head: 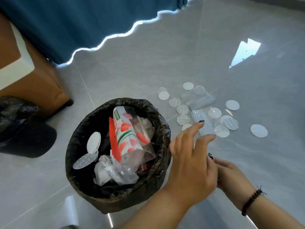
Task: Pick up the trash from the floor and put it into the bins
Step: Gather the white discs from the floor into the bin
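Note:
A round bin with a black liner (162, 128) stands on the grey tiled floor. It holds a red-and-white carton (125, 136), crumpled clear plastic and two white discs (93, 142). To its right, several white round discs (258, 130) lie scattered around clear plastic bags (200, 100). My left hand (193, 156) hovers just right of the bin's rim with fingers straight and spread, holding nothing I can see. Its fingertips point at the nearest discs. My right hand (231, 174), wearing a bead bracelet, sits right behind the left hand, which hides its fingers.
A brown cabinet (41, 76) stands at the left, with a second black-lined bin (14, 116) below it at the frame's edge. A blue curtain (82, 22) hangs along the back. Bare shiny tiles stretch to the right and in front.

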Available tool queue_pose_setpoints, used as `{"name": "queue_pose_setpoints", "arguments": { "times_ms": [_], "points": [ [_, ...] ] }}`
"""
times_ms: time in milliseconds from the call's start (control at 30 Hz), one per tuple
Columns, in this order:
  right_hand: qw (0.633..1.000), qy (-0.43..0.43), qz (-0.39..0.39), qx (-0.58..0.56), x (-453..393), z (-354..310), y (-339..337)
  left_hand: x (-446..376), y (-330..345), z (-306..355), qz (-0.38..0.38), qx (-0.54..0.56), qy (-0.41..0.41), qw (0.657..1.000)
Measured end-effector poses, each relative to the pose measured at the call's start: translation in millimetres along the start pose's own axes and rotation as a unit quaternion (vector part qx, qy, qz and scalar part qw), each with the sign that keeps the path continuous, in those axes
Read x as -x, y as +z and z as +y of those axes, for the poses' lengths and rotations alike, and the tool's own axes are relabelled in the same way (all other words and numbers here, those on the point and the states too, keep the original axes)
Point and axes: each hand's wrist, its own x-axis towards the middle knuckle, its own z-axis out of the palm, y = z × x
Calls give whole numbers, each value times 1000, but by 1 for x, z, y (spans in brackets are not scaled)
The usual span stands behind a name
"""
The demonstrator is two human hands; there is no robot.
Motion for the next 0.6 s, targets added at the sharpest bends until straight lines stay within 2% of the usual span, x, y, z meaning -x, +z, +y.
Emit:
{"name": "queue_pose_setpoints", "arguments": {
  "times_ms": [133,300,467,600],
  "points": [
    [998,5,67,-1,-7,3,-15,-19,58,-40,-86,42,-131,987],
    [993,23,115,-2,-13,12,-38,-34,104,-98,-177,-43,-236,955],
    [990,57,131,20,-24,18,-51,-33,127,-128,-292,-130,-216,922],
    [988,54,119,81,-40,11,-58,-32,135,-136,-286,-183,-191,921]
  ]
}}
